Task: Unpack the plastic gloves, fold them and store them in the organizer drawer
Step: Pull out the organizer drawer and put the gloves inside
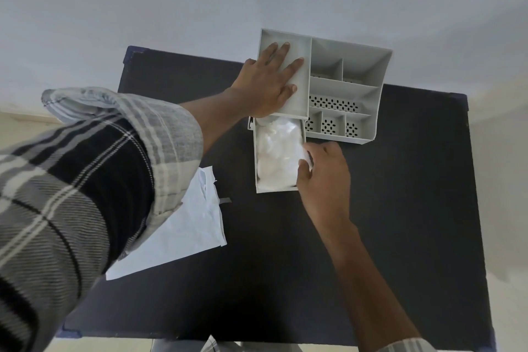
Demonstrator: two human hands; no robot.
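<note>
A grey plastic organizer point(368, 71) stands at the far side of the dark table. Its drawer point(258, 163) is pulled out toward me and holds crumpled clear plastic gloves point(278, 151). My left hand point(268, 80) lies flat, fingers spread, on the organizer's top left compartment above the drawer. My right hand point(323, 168) rests against the drawer's right wall, its fingertips touching the gloves at the edge. An emptied white packaging bag point(183, 226) lies flat on the table to the left, partly under my left sleeve.
The dark table point(400, 208) has blue corner caps and stands against a pale wall. The organizer's right half has several open compartments with perforated floors. A small grey tab lies beside the white bag.
</note>
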